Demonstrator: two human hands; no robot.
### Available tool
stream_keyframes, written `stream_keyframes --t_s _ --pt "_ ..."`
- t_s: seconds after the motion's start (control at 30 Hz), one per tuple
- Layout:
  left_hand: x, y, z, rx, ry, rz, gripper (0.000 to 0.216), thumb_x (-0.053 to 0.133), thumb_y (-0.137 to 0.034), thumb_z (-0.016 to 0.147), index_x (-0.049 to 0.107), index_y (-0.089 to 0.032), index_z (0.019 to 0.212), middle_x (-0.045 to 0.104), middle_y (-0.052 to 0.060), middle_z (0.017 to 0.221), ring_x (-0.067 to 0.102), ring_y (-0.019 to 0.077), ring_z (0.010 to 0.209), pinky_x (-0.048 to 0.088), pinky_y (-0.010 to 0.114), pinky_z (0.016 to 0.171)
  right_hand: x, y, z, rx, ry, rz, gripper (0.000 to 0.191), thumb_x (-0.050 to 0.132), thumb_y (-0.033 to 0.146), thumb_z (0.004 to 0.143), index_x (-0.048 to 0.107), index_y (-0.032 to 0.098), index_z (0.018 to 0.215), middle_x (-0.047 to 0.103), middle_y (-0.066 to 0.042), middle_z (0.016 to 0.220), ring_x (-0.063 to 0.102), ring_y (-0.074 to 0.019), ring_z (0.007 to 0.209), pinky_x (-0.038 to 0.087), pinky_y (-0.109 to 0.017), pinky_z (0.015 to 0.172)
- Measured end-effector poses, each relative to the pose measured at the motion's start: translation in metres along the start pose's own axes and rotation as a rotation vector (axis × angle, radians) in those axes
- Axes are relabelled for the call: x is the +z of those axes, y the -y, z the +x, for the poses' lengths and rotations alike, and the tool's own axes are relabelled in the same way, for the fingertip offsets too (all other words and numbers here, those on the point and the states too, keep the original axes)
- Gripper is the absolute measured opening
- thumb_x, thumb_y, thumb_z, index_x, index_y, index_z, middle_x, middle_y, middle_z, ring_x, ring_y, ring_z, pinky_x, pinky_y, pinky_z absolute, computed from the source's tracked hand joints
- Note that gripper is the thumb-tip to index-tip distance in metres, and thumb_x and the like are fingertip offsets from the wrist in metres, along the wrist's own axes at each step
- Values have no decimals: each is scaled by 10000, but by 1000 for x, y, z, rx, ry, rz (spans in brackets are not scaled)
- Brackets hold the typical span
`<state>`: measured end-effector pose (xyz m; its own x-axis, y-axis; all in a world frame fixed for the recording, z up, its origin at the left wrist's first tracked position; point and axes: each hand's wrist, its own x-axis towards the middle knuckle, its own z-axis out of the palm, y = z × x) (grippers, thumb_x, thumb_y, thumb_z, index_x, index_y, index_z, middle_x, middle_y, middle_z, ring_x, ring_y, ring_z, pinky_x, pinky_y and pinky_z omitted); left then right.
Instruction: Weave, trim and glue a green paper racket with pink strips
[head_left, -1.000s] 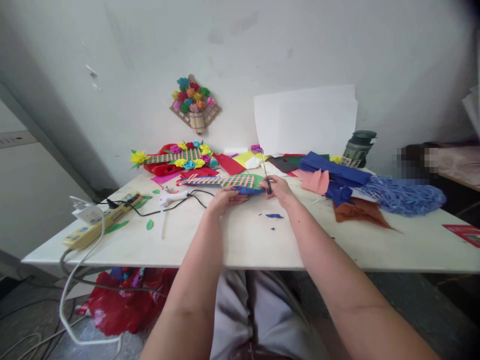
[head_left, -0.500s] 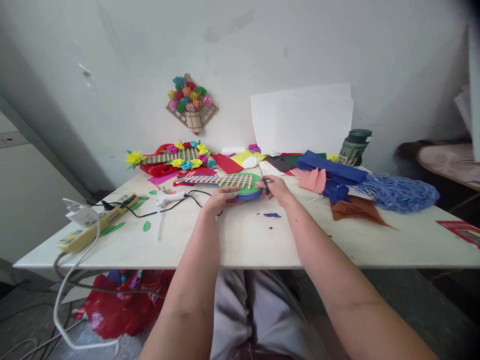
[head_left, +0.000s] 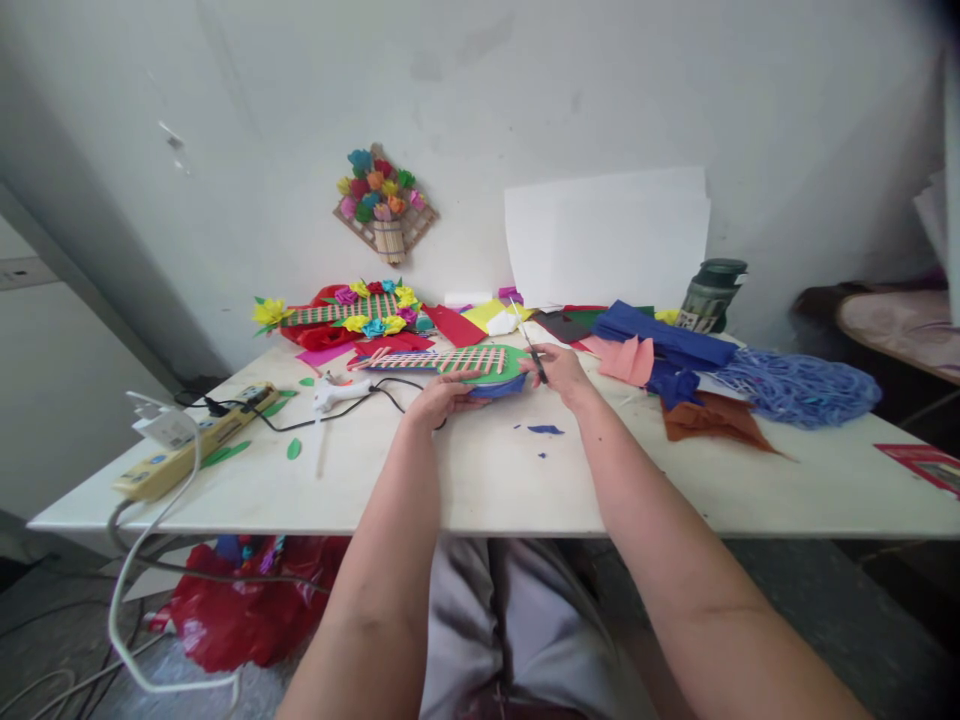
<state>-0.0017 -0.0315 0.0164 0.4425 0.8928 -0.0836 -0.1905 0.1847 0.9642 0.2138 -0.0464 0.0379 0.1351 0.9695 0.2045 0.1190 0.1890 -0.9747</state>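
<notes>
A green guitar-shaped craft piece with a lattice of pale pink strips lies just above the table. Blue paper shows along its lower edge. My left hand grips that near edge, fingers partly hidden beneath it. At the piece's right end, my right hand is closed on a pair of scissors, whose blades point up and away. Small blue paper scraps lie on the table below the hands.
A white glue gun and a power strip with cords sit at left. Behind is a flower-trimmed craft piece. Folded blue paper, blue shredded strands and a dark bottle stand at right.
My right hand and the scissors have shifted slightly to the right, a little away from the craft piece's edge. The left hand keeps its place.
</notes>
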Motion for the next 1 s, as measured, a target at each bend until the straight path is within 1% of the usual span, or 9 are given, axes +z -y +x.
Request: stream_keyframes --t_s 0.17,0.43,0.53,0.63,0.7,0.77,0.83,0.9,1.0 --pt "-2 0 0 -5 41 2 476 596 -104 722 520 -129 1190 681 131 838 665 224 758 522 359 739 -2 -8 4 -11 42 -37 388 686 327 588 608 159 929 652 -31 682 556 -108 420 221 -155 283" --pt "2 -1 -2 4 -2 16 430 605 -124 726 541 -115 1152 681 123 807 667 228 731 526 355 719 -2 -10 5 -20 56 -18 404 676 330 601 603 157 959 655 -34 693 612 -152 505 286 -161 290" --pt "2 -1 -1 4 -35 13 409 594 -125 728 552 -110 1134 679 121 783 667 233 708 535 355 688 -1 -9 5 -53 36 -36 389 674 340 600 612 158 939 624 -8 617 588 -134 468 273 -159 302" --pt "2 0 1 6 -93 -14 371 561 -103 730 568 -100 1101 676 114 770 667 222 685 541 346 677 -5 -4 4 -105 40 -8 405 691 334 575 619 140 923 595 16 561 506 -84 398 334 -178 352" --pt "2 0 3 2 -133 -42 347 545 -92 727 577 -95 1072 675 114 793 665 216 687 544 341 683 -12 2 0 -131 119 24 442 711 320 548 621 121 932 601 15 565 444 -57 376 362 -194 382" --pt "1 0 4 0 -162 -56 323 545 -99 720 588 -95 1041 673 113 820 664 211 689 546 333 681 -23 10 -6 -121 309 18 505 711 311 554 606 118 1008 639 -14 624 424 -47 376 346 -193 378" --pt "0 0 5 -8 -174 -48 314 546 -112 717 594 -99 1027 671 111 823 662 209 683 548 326 666 -34 19 -12 -67 505 -48 517 713 302 556 612 109 1025 658 -41 649 434 -49 382 349 -194 383" --pt "-1 0 6 -24 -176 -37 326 542 -118 713 595 -108 1035 671 106 809 661 208 675 548 321 651 -42 26 -17 12 676 -170 468 718 298 549 649 110 971 665 -52 648 437 -51 374 348 -194 375" --pt "-2 0 7 -27 -179 -35 347 538 -116 700 597 -121 1041 672 93 814 660 203 666 546 308 636 -44 30 -21 124 837 -308 417 728 281 531 681 124 914 664 -45 603 429 -54 356 313 -182 343"
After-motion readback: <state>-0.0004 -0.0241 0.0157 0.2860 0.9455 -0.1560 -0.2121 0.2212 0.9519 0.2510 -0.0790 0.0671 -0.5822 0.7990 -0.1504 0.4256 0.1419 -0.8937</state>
